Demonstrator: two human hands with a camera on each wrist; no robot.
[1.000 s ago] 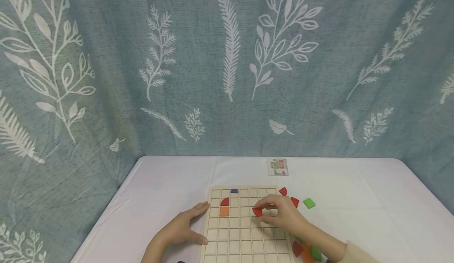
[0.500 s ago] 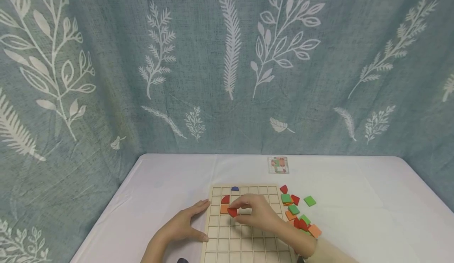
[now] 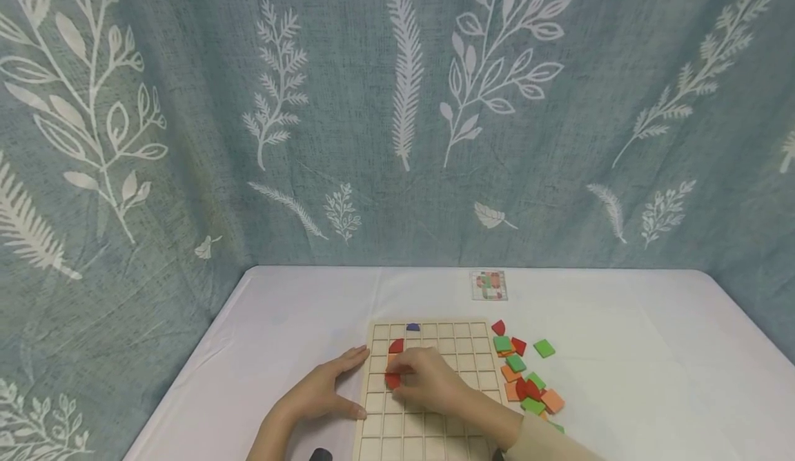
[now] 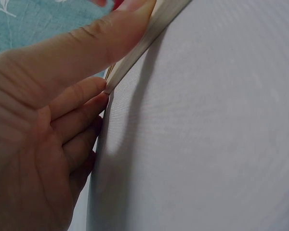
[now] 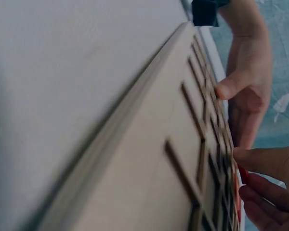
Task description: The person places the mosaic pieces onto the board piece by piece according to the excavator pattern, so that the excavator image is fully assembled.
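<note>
My right hand [image 3: 428,381] pinches a red quarter-circle tile [image 3: 393,381] over a wooden grid board [image 3: 393,425], in the board's left part. Just beyond that tile, an orange square tile [image 3: 391,359] shows partly behind the fingers. Farther up sit another red quarter-circle tile [image 3: 397,346] and a small blue half-circle tile [image 3: 413,327]. With fingers stretched out, my left hand [image 3: 323,388] rests against the board's left edge. In the left wrist view its thumb and fingertips touch the board's rim [image 4: 149,45]. The right wrist view shows the right thumb [image 5: 260,159] close to the grid.
Loose green, orange and red tiles lie in a pile right of the board, among them an orange square [image 3: 552,400] and a green square [image 3: 544,348]. A small pattern card [image 3: 489,286] lies farther back on the white table [image 3: 621,350]. A leaf-print curtain [image 3: 397,226] hangs behind.
My right hand has moved left across the board with the red quarter-circle tile, then down to the cell below the orange square. The left hand has stayed at the edge.
</note>
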